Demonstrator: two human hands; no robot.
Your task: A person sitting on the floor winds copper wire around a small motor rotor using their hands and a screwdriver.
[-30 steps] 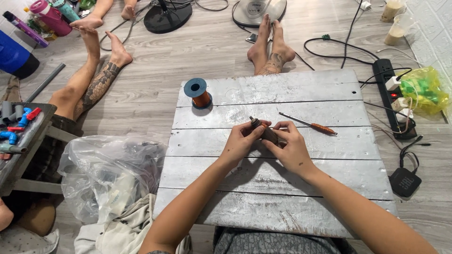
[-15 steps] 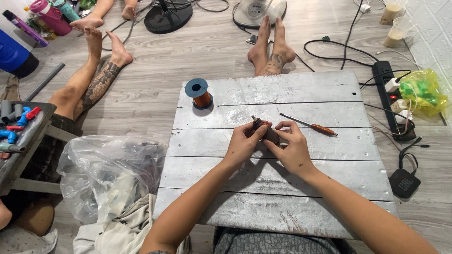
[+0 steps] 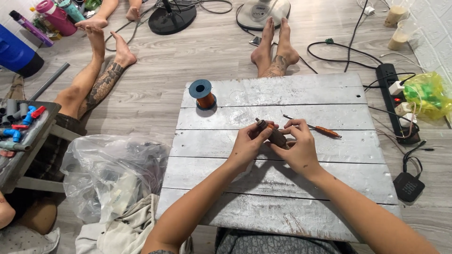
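While both hands meet over the middle of the grey plank bench, the left hand and right hand pinch a small dark cylindrical part between them, fingers curled tight around it, thumbs on top. Part sits just above the bench surface, tilted, one end pointing up-left with a short stub sticking out; looks like a small wound coil or motor core, but too small to tell for sure. Left hand grips the upper-left end, right hand grips the lower-right end, both closed on it. Spool of copper wire with blue flanges stands upright at the far left of the bench, well apart from the hands. Thin tool with an orange handle lies flat on the bench just beyond the right hand, not touched. Crumpled clear plastic bag on the floor left of the bench. Tray of grey and coloured pipe fittings at far left. Black power strip with plugs on the floor to the right, yellow-green bag beside it. Other people's bare feet and a tattooed leg rest on the floor beyond the bench.
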